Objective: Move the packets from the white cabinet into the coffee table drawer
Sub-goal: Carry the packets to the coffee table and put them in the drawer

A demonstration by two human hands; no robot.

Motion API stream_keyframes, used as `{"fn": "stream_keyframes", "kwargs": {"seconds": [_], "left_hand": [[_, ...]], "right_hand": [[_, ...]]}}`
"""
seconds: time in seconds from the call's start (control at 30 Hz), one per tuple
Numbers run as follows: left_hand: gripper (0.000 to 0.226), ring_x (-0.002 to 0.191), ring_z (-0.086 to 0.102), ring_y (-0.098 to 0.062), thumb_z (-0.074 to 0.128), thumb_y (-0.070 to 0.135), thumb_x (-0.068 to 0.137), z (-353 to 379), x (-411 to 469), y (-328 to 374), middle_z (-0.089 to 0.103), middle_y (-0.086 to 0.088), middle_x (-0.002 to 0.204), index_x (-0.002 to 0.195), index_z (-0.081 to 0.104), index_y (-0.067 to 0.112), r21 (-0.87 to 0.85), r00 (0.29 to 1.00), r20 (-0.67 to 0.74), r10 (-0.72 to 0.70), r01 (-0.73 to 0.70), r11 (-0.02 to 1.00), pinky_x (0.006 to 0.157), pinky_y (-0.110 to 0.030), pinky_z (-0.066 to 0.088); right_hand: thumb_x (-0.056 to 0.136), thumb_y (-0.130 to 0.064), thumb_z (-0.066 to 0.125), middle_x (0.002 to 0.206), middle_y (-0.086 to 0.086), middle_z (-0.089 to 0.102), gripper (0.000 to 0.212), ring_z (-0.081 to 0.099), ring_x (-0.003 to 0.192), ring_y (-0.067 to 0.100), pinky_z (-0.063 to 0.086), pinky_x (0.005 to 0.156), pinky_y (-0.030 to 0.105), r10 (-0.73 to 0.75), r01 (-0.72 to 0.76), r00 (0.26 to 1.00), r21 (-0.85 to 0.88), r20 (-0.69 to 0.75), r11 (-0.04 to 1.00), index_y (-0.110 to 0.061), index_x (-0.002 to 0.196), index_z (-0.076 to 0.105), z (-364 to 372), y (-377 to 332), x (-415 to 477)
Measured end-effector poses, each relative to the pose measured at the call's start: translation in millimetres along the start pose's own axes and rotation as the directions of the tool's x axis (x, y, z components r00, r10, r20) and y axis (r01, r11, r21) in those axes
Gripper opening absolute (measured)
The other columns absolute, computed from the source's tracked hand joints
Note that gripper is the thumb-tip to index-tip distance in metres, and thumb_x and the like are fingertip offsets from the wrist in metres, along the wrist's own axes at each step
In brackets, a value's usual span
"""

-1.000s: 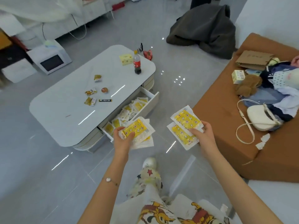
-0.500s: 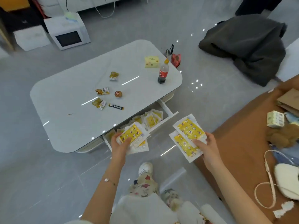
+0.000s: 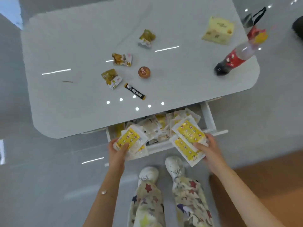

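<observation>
Packets over the open drawer [image 3: 209, 115] of the coffee table [image 3: 78, 46]: my left hand [image 3: 117, 150] pinches a small stack of yellow packets [image 3: 129, 139] above the drawer's front-left corner, thumb on top. My right hand [image 3: 211, 150] clamps a fanned second stack [image 3: 188, 136] over the front wall at the right. The drawer already holds a heap of loose packets [image 3: 155, 126] (piled highest on the right, as far as I can tell). The risk, as I judge it from here, is that both stacks overhang the front edge. Letting go now could drop the lower packets onto the floor, and the slick wrappers could slip out of a loose pinch.
</observation>
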State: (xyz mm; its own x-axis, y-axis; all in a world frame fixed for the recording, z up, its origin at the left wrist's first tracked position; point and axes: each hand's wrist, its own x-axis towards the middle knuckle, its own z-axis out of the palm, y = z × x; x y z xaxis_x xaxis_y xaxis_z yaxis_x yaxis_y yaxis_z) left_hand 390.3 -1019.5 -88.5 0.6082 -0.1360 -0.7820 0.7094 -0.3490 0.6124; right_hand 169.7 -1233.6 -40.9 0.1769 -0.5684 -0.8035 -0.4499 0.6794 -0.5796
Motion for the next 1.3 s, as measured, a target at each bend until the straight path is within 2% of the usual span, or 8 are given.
{"fn": "stream_keyframes", "kwargs": {"seconds": [0.23,0.37,0.47,0.63,0.77,0.93,1.17,1.3], "left_hand": [[0.036,0.085,0.059,-0.013,0.058,0.004,0.092,24,136,-78,0.056,0.001,0.101,0.117,0.038,0.019,0.083,0.997,-0.083,-0.003,0.01,0.997,0.069,-0.025,0.048],[0.038,0.095,0.06,-0.02,0.061,0.003,0.089,25,173,-112,0.058,-0.001,0.106,0.115,0.041,0.022,0.12,0.997,-0.078,0.026,-0.016,0.993,0.079,-0.032,0.05],[0.039,0.102,0.062,-0.02,0.064,0.008,0.088,26,177,-124,0.056,-0.006,0.122,0.115,0.044,0.028,0.163,0.991,-0.11,0.079,-0.061,0.985,0.082,-0.033,0.054],[0.058,0.121,0.051,-0.02,0.066,0.016,0.084,32,166,-115,0.049,-0.001,0.134,0.134,0.04,0.028,0.396,0.954,-0.125,0.273,-0.204,0.895,0.1,-0.041,0.047],[0.054,0.135,0.035,-0.024,0.062,0.023,0.09,30,134,-88,0.032,-0.01,0.148,0.14,0.041,0.025,0.538,0.95,-0.108,0.292,-0.192,0.821,0.108,-0.036,0.034],[0.052,0.134,0.037,-0.022,0.06,0.032,0.092,22,60,-28,0.038,-0.007,0.146,0.14,0.043,0.025,0.613,0.905,0.009,0.425,-0.341,0.713,0.109,-0.037,0.034],[0.068,0.137,0.032,-0.03,0.053,0.049,0.09,10,-66,73,0.034,-0.007,0.151,0.15,0.025,0.03,0.861,0.785,0.165,0.598,-0.411,0.301,0.111,-0.048,0.026],[0.072,0.141,0.026,-0.032,0.046,0.057,0.089,2,-136,119,0.031,-0.009,0.153,0.151,0.023,0.029,0.902,0.762,0.198,0.617,-0.388,0.19,0.114,-0.051,0.02]], "right_hand": [[0.085,-0.008,0.068,0.12,-0.002,0.058,0.047,0.06,0.108,0.021,0.054,0.088,0.044,0.025,0.048,0.976,-0.327,0.216,0.944,-0.032,0.117,0.045,72,52,166],[0.084,-0.002,0.067,0.102,-0.012,0.056,0.044,0.058,0.1,0.015,0.052,0.079,0.032,-0.008,0.091,0.975,-0.366,0.221,0.926,-0.025,0.115,0.045,95,76,215],[0.082,-0.003,0.069,0.108,-0.006,0.061,0.046,0.061,0.105,0.019,0.052,0.087,0.039,-0.031,0.092,0.981,-0.319,0.192,0.943,-0.023,0.117,0.048,101,85,231],[0.083,-0.006,0.07,0.117,-0.005,0.057,0.056,0.054,0.108,0.011,0.046,0.084,0.026,-0.166,0.213,0.976,-0.423,0.144,0.881,-0.016,0.132,0.046,102,83,225],[0.083,-0.016,0.071,0.135,0.003,0.045,0.068,0.044,0.121,0.015,0.037,0.098,0.027,-0.299,0.356,0.934,-0.608,0.197,0.709,-0.021,0.142,0.038,97,62,194],[0.086,-0.031,0.067,0.143,0.002,0.043,0.065,0.037,0.133,0.02,0.031,0.108,0.035,-0.416,0.526,0.842,-0.692,0.342,0.496,-0.022,0.144,0.038,83,-2,119],[0.087,-0.048,0.058,0.149,0.005,0.037,0.07,0.029,0.138,0.026,0.029,0.111,0.043,-0.493,0.634,0.687,-0.772,0.534,0.047,-0.027,0.148,0.029,58,-109,2],[0.088,-0.041,0.058,0.145,0.006,0.042,0.065,0.031,0.137,0.028,0.027,0.112,0.043,-0.565,0.671,0.592,-0.74,0.575,-0.051,-0.023,0.147,0.034,42,-161,-70]]}}
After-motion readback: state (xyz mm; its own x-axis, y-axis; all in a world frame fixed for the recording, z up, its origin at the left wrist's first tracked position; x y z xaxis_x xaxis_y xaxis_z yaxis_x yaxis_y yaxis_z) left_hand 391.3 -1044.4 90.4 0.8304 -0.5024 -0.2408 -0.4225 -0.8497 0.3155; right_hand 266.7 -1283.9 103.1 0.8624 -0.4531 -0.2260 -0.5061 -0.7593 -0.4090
